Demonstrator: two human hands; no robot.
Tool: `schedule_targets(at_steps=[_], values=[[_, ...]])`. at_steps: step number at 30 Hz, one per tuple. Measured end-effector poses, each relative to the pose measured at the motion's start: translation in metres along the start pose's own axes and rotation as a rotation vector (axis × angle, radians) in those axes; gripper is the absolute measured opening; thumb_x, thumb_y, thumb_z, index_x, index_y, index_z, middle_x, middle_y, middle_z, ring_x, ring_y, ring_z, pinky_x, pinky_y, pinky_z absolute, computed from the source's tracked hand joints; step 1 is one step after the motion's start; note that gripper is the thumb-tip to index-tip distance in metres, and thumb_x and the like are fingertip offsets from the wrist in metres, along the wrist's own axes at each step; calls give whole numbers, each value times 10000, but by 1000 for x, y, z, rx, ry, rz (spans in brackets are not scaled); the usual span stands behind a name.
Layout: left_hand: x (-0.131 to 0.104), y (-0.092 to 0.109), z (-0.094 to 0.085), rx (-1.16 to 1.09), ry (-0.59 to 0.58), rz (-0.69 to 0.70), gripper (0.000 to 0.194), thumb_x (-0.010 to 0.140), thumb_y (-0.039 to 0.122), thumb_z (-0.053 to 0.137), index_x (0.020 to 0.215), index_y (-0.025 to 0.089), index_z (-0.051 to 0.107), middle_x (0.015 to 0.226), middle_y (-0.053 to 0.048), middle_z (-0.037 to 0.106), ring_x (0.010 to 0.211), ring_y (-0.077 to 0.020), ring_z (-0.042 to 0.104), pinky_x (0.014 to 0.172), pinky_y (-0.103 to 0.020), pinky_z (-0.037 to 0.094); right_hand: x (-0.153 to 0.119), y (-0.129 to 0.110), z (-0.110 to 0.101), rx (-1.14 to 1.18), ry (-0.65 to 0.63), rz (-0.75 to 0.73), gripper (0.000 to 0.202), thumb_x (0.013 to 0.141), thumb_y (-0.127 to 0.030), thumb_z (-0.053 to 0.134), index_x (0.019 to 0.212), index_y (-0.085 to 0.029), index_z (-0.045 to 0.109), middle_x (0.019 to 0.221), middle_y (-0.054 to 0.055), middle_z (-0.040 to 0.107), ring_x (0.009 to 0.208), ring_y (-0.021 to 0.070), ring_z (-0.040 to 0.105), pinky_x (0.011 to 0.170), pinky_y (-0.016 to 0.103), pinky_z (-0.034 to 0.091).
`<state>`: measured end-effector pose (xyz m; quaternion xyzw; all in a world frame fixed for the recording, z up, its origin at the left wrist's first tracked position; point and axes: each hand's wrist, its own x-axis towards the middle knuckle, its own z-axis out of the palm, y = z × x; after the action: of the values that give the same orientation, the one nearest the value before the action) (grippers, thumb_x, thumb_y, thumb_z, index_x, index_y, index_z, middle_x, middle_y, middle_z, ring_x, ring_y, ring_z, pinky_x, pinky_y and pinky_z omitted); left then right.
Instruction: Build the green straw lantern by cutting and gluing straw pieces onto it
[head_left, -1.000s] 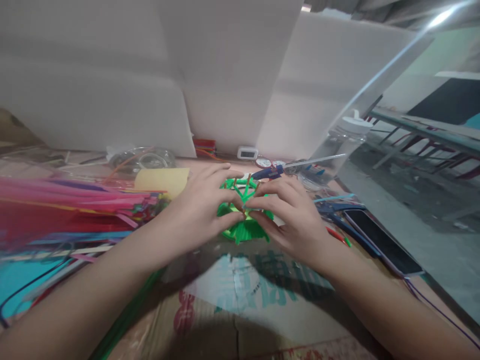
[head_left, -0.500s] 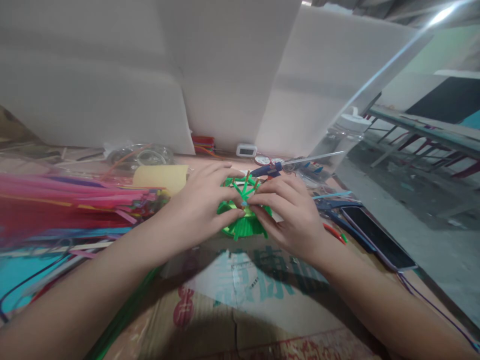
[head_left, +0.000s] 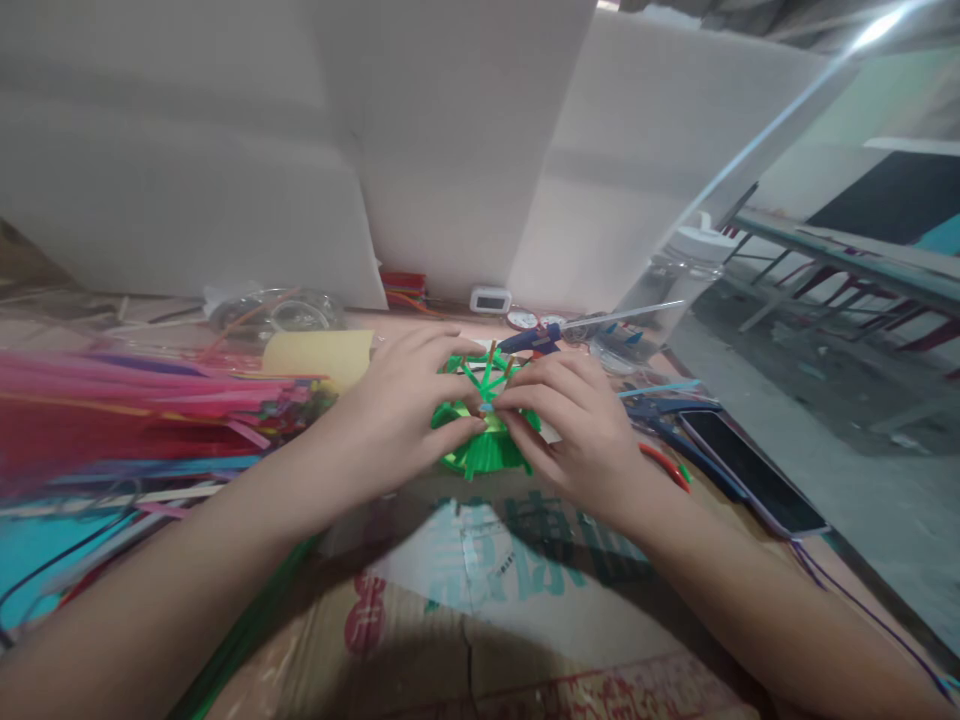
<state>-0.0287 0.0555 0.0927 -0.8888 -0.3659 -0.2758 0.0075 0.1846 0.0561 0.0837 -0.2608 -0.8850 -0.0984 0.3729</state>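
A round, bright green craft piece (head_left: 491, 450), apparently made of pipe cleaners with spokes and short brown-tipped uprights, rests over the cardboard in front of me. My left hand (head_left: 409, 400) curls around its left side, thumb and forefinger coming together close to the centre. From the other side my right hand (head_left: 577, 420) pinches at the same spot, thumb against fingertips. A tiny light-blue bit (head_left: 486, 407) shows between the fingertips of both hands; its kind is too small to make out. My fingers cover parts of the green piece.
Behind the hands lies a blue glue gun (head_left: 532, 341) with a clear stick. Pink and red pipe cleaners (head_left: 150, 410) in plastic fill the left, by a yellow roll (head_left: 319, 357). Right are pliers-like blue handles (head_left: 709, 450), a phone (head_left: 754, 470) and a clear jar (head_left: 675, 285). Printed cardboard (head_left: 480, 620) lies below.
Both hands keep almost the same pinch at the centre of the green piece. The whole view has shifted very slightly.
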Motion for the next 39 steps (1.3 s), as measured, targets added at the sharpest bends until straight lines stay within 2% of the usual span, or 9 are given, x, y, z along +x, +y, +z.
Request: schedule_targets(at_steps=[6,11,19,24,29,34,39], values=[[0,0,0,-12,-13,8,144,890,319,634,947,237,738,1293,-78,614,1300,-288,472,1081,-534,360,-2,-1,-5,43,-14,2,175,885,-169,601,1050,-212,640,1036,72,683,972,225,593,908,432,448],[0,0,0,-7,-5,13,138,893,315,630,933,234,735,1297,-77,611,1302,-287,469,1073,-529,368,-3,-1,-5,21,-31,-15,155,879,-158,605,1016,-217,650,1034,70,681,978,230,585,903,431,442],[0,0,-1,-10,12,27,144,891,320,635,966,243,731,1291,-74,621,1282,-287,493,1069,-526,380,-3,2,-5,40,-39,44,159,885,-200,613,1042,-207,632,1065,80,688,1015,243,596,934,442,441],[0,7,-10,-8,66,55,213,911,340,602,1078,238,687,1372,-77,580,1305,-272,482,1089,-500,377,-7,4,-6,64,-16,78,190,878,-212,610,1067,-192,609,1076,91,686,1042,247,602,973,459,427],[-1,18,-14,70,133,64,221,907,256,581,1099,271,687,1379,-52,579,1331,-294,456,1105,-536,350,-8,3,-7,67,-26,78,158,888,-212,584,1045,-215,605,1074,83,676,1040,249,597,981,469,414],[-3,21,-12,156,160,41,224,890,246,592,1092,266,688,1374,-60,581,1357,-319,428,1121,-552,327,-8,5,-9,86,-86,118,179,890,-274,598,1058,-210,603,1072,91,655,1051,259,575,977,474,415],[-2,20,-4,141,186,48,218,894,239,590,1086,249,692,1378,-77,566,1368,-324,412,1127,-550,325,-10,7,-10,99,-101,153,186,895,-294,609,1045,-189,640,1134,122,598,1104,260,549,973,465,443]])
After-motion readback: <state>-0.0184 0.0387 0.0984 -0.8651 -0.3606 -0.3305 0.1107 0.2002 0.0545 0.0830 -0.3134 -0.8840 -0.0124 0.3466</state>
